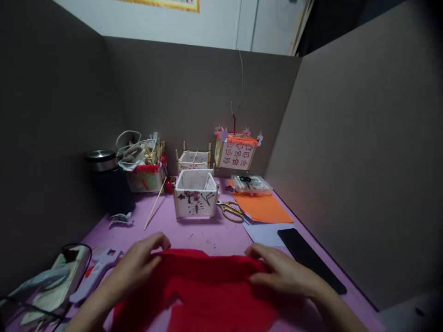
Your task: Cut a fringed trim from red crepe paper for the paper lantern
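Observation:
A sheet of red material (214, 286) spreads across the near part of the purple table, with a notch in its lower left part. My left hand (140, 260) pinches its upper left corner between thumb and fingers. At the upper right corner, my right hand (277, 269) grips the same sheet. Beyond it stands a white box-shaped lantern (195, 203) with wooden corner sticks and drawings on its front. Gold-handled scissors (231, 212) lie just right of that lantern.
A dark bottle (110, 184), a filled basket (145, 177) and a glue gun (98, 272) are on the left. Orange sheets (265, 208) and a black phone-like slab (311, 260) lie right. A decorated lantern (235, 154) hangs behind; grey partitions (194, 92) surround the table.

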The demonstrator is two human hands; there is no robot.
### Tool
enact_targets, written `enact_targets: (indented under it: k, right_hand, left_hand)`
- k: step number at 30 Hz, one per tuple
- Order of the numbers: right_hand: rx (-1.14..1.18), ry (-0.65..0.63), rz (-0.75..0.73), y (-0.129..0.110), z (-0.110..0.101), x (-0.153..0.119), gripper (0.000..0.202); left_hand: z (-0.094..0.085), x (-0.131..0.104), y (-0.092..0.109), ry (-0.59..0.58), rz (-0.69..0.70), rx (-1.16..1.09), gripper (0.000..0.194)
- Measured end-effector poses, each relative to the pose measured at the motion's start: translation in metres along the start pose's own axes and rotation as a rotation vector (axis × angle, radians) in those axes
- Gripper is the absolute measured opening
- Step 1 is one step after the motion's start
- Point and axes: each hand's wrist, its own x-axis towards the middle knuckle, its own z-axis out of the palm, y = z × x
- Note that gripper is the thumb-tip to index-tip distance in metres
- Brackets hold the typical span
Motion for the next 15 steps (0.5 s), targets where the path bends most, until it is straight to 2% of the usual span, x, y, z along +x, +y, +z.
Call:
enact_targets:
  k: [2,3,4,6,8,9,12,14,15]
  right_hand:
    - [0.148,-0.188,-0.015,-0.002,-0.005,-0.002,0.039]
    - [0.17,-0.235,-0.015,-0.003,-0.006,-0.001,0.037]
    - [0.159,-0.217,-0.009,-0.003,-0.009,0.002,0.03]
    - [0.069,-0.029,0.014,-0.004,-0.016,0.008,0.013]
    - [-0.019,0.167,0.038,-0.006,-0.028,0.01,0.012]
    - [-0.029,0.193,0.036,-0.007,-0.035,0.009,0.013]
    - [0.091,0.055,-0.03,-0.007,-0.053,0.004,0.013]
    - [0.142,0.021,-0.059,-0.003,-0.053,0.008,0.014]
    - [0.113,0.033,-0.05,0.0,-0.049,0.014,0.015]
  left_hand:
    - [-0.011,-0.001,0.0,0.028,0.025,-0.088,0.012]
    - [-0.016,0.0,0.0,0.05,0.033,-0.083,0.012]
    - [-0.021,0.001,0.001,0.08,0.038,-0.06,0.011]
    - [-0.033,0.002,0.003,0.158,0.03,-0.006,0.013]
    - [-0.048,0.003,0.004,0.227,-0.005,0.023,0.016]
    - [-0.057,0.003,0.003,0.232,-0.021,0.021,0.018]
    - [-0.081,0.005,-0.003,0.124,-0.052,-0.007,0.025]
    - [-0.09,0.009,-0.007,0.063,-0.074,0.053,0.026]
    - [-0.09,0.012,-0.007,0.079,-0.091,0.135,0.027]
